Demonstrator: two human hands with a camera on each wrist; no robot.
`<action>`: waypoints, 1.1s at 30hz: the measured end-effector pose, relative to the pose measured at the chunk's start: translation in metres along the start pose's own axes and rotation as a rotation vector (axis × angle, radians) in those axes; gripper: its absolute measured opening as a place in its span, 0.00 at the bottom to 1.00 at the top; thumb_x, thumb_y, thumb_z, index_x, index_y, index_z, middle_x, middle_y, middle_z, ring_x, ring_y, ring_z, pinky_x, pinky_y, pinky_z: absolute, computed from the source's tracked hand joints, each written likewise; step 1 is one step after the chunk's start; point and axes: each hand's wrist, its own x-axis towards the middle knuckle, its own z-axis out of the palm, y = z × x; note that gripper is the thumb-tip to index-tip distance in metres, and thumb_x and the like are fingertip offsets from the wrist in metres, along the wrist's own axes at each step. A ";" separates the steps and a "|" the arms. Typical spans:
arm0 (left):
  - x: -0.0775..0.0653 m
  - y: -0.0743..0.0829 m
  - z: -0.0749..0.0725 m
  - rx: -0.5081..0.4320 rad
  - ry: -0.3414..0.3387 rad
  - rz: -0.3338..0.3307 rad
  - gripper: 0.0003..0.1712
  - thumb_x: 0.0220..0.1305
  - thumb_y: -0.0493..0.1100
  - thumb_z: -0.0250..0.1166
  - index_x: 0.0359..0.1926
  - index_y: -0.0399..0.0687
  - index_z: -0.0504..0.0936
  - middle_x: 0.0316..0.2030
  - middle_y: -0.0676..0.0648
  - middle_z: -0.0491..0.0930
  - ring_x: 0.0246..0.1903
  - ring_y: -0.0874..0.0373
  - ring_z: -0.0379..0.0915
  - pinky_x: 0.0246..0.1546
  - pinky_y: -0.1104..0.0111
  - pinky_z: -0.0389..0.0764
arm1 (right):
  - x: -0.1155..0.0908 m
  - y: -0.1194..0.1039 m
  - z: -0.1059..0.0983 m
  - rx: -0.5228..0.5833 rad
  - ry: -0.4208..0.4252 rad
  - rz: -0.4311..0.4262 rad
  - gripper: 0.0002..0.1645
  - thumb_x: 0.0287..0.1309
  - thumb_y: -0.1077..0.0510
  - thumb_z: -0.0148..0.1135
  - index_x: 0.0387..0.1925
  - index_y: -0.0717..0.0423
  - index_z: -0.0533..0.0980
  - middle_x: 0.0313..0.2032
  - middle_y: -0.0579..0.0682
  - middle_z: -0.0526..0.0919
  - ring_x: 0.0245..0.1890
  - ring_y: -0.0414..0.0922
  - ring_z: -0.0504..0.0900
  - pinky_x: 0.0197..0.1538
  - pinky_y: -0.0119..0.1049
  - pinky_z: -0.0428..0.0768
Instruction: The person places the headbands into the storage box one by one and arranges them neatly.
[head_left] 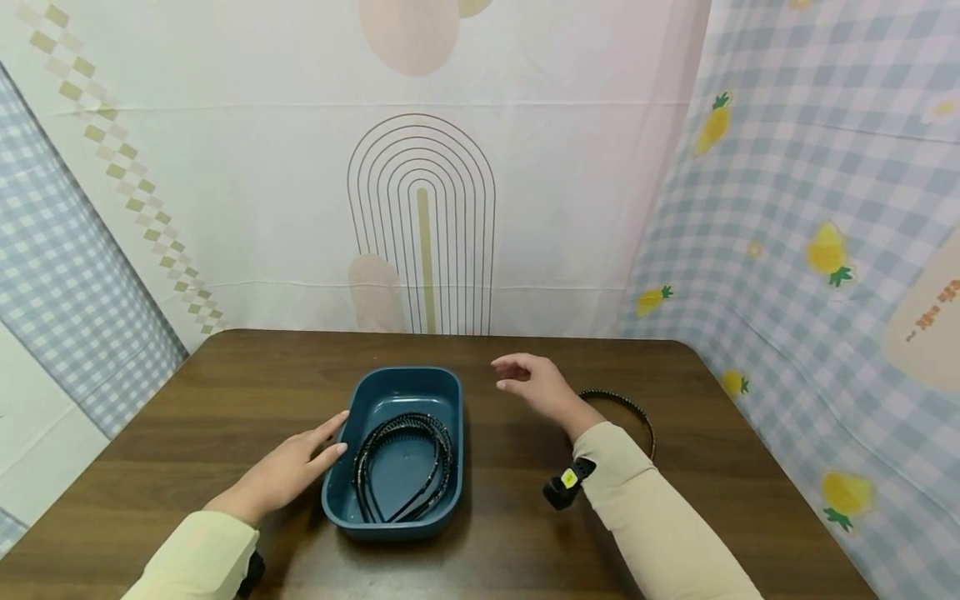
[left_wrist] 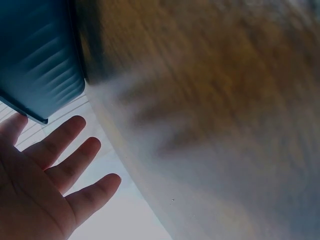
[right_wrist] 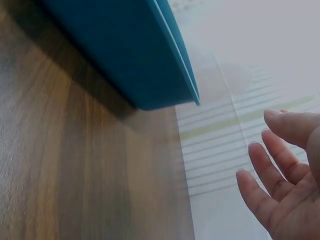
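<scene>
A blue plastic bin (head_left: 392, 383) stands on the table, with several thin black headbands (head_left: 362, 483) lying over one another inside it. My left hand (head_left: 288, 471) rests its fingertips on the bin's left rim, the fingers nearly straight and spread; the left wrist view shows them beside the bin wall (left_wrist: 40, 55). To the right of the bin, my right hand (head_left: 542, 386) hovers with loosely bent fingers and holds nothing. The right wrist view shows this hand (right_wrist: 287, 182) apart from the bin. Another dark headband (head_left: 637, 410) lies on the table, partly hidden behind my right forearm.
The brown wooden table (head_left: 262, 375) ends at a patterned white cloth (head_left: 262, 217) at the back. A blue checked cloth (head_left: 787, 167) with yellow fruit prints hangs along the right side.
</scene>
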 end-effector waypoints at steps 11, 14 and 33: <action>0.000 -0.001 0.001 -0.009 0.010 0.008 0.39 0.72 0.62 0.47 0.76 0.50 0.53 0.69 0.35 0.61 0.66 0.32 0.57 0.60 0.36 0.60 | -0.014 0.028 -0.021 0.009 0.095 0.071 0.20 0.61 0.64 0.63 0.56 0.60 0.76 0.50 0.61 0.80 0.51 0.54 0.77 0.50 0.47 0.78; 0.000 -0.001 0.001 -0.011 0.013 0.006 0.38 0.73 0.62 0.47 0.76 0.50 0.53 0.69 0.35 0.61 0.66 0.32 0.57 0.60 0.36 0.59 | -0.018 0.037 -0.026 0.001 0.109 0.083 0.20 0.62 0.64 0.62 0.56 0.60 0.76 0.50 0.62 0.79 0.50 0.54 0.77 0.49 0.46 0.78; -0.001 -0.001 0.001 -0.011 0.008 0.006 0.38 0.73 0.62 0.47 0.76 0.51 0.53 0.69 0.35 0.61 0.66 0.32 0.57 0.60 0.36 0.60 | -0.044 0.084 -0.052 -0.118 0.179 0.126 0.21 0.63 0.64 0.61 0.56 0.68 0.74 0.50 0.66 0.78 0.51 0.59 0.77 0.51 0.52 0.77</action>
